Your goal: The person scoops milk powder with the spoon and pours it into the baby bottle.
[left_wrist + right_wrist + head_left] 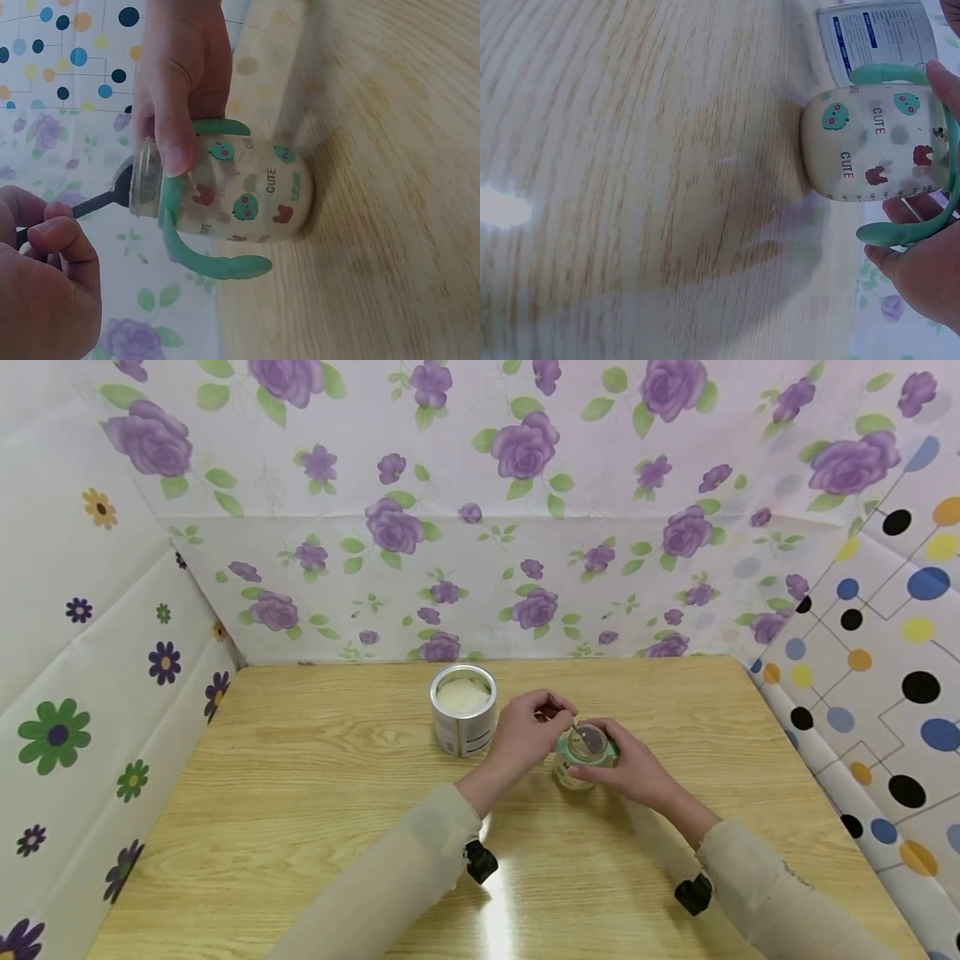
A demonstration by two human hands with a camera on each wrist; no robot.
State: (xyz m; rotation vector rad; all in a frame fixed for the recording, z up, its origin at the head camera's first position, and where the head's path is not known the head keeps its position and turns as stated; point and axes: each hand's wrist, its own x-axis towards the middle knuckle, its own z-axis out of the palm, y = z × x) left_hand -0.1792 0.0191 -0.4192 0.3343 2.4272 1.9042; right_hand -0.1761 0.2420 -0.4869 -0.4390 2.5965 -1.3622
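Observation:
A baby bottle point(574, 774) with green handles and a "CUTE" print stands upright on the table, its mouth uncapped. My right hand point(633, 770) grips it around the neck, thumb and fingers on opposite sides. In the left wrist view the bottle's green handle point(217, 264) curves out from the collar. My left hand point(525, 727) pinches a dark spoon point(94, 204) by its handle. The spoon's bowl is at the bottle's mouth, tipped against the rim. To the left of this hand stands an open can point(462, 732) holding pale powder point(462, 697).
The wooden table point(315, 810) meets a floral sheet point(420, 585) at the back, a flower-print sheet at the left and a dotted sheet point(892, 693) at the right. Black wrist cameras point(480, 861) hang under both sleeves.

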